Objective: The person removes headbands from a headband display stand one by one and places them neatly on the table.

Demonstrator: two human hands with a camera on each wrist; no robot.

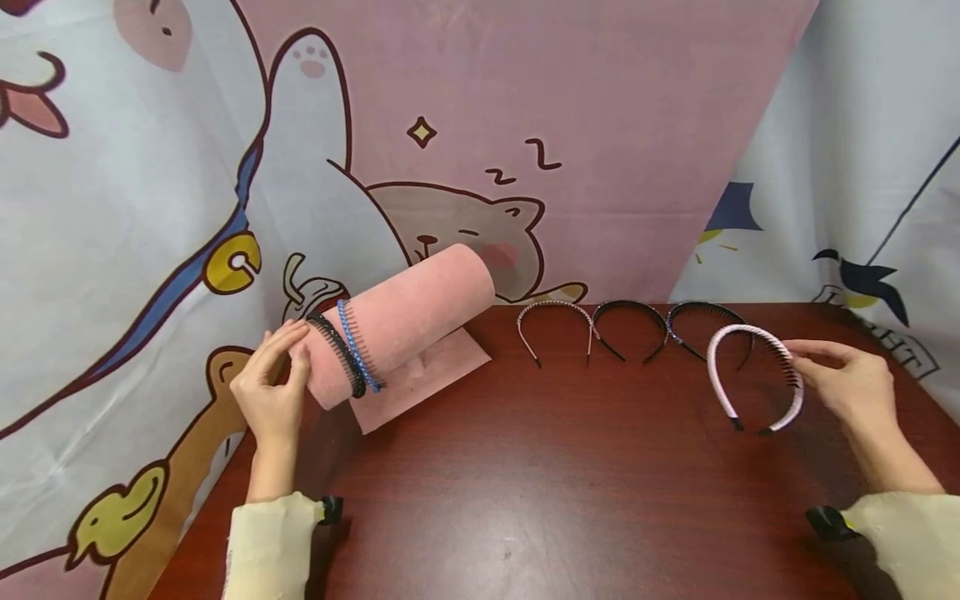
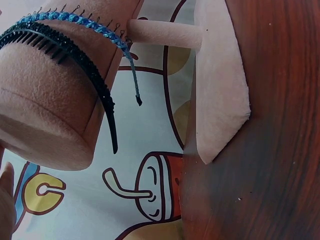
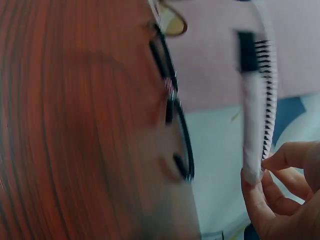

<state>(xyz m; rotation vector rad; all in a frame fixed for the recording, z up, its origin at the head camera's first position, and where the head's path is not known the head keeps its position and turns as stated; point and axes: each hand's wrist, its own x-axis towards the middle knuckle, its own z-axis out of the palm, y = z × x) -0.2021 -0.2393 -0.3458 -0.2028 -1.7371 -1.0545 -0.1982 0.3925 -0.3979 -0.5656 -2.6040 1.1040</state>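
A pink plush headband stand (image 1: 420,308) is at the left of the table, its thick roll raised on a post. Two toothed headbands sit around the roll: a black headband (image 1: 333,346) near its left end, and a blue headband (image 1: 352,337) beside it. My left hand (image 1: 270,383) touches the roll's near left end with fingers and thumb; the left wrist view hides most of that hand. At the right, my right hand (image 1: 847,383) pinches the side of a pale pink headband (image 1: 720,367) with dark teeth, held off the table. Its dark-tipped ends point down.
Along the table's back edge stand a pale beaded headband (image 1: 553,305), a black headband (image 1: 630,304) and a dark toothed headband (image 1: 708,307). Behind them hangs a cartoon-printed cloth (image 1: 600,100). Brown wooden tabletop (image 1: 525,492) extends toward me.
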